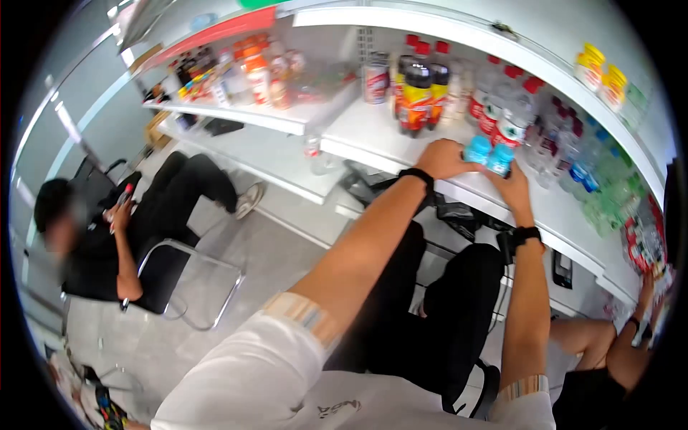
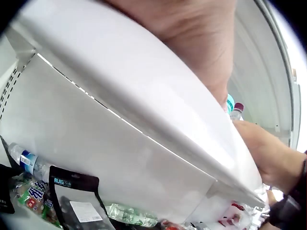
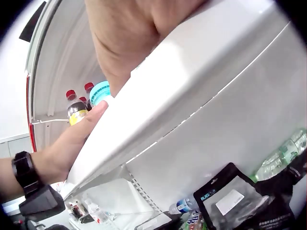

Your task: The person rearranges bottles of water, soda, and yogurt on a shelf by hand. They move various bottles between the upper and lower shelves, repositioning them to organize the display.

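Two small light-blue-capped bottles stand side by side at the front edge of a white shelf (image 1: 387, 147), the left bottle (image 1: 477, 149) touching or nearly touching the right bottle (image 1: 500, 159). My left hand (image 1: 443, 159) grips the left one from its outer side, thumb across the front. From the other side my right hand (image 1: 514, 190) holds the right one, its thumb also at the front. In the right wrist view a light-blue cap (image 3: 100, 92) shows past the hands; their lower bodies are hidden.
Behind the hands stand dark cola bottles (image 1: 416, 97) with red caps and red-labelled clear bottles (image 1: 510, 125). Green-tinted bottles (image 1: 609, 190) line the right side. Black pouches (image 2: 79, 196) lie on the level below. A seated person (image 1: 107, 236) is at left, another person's arm (image 1: 645, 304) at right.
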`<state>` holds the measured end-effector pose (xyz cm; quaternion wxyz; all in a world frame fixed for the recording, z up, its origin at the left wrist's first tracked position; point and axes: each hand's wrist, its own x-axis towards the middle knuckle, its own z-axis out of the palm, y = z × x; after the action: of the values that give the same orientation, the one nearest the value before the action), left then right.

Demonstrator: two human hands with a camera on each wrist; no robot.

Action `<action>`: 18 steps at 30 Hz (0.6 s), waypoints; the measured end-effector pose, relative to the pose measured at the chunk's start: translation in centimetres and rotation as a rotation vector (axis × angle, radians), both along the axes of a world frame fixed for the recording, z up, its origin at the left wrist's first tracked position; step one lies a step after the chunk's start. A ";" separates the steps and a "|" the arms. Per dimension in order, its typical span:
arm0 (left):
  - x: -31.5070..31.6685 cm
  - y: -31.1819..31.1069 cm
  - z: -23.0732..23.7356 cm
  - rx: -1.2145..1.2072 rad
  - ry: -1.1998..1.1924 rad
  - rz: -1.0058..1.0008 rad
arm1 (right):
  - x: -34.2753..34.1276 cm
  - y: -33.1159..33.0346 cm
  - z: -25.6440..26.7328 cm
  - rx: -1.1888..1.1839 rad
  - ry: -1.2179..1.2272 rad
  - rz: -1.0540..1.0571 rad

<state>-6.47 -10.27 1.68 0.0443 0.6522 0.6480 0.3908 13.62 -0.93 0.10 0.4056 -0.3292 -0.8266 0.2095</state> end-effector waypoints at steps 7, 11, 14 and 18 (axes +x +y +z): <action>-0.1 0.3 0.2 -0.037 0.044 0.009 | 0.0 0.5 -0.5 -0.009 0.017 0.027; -0.3 0.5 -0.4 0.100 -0.107 -0.107 | 0.3 -0.4 0.5 -0.030 -0.023 0.048; -0.7 1.1 -0.7 -0.011 -0.163 -0.140 | 0.1 0.0 -0.1 0.021 -0.032 0.014; -0.3 0.6 -0.2 0.051 -0.138 -0.101 | -0.3 0.1 -0.2 0.004 0.026 0.088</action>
<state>-6.76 -9.63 1.45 0.0917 0.6565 0.5996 0.4485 13.33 -0.78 -0.06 0.4075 -0.2891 -0.8352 0.2297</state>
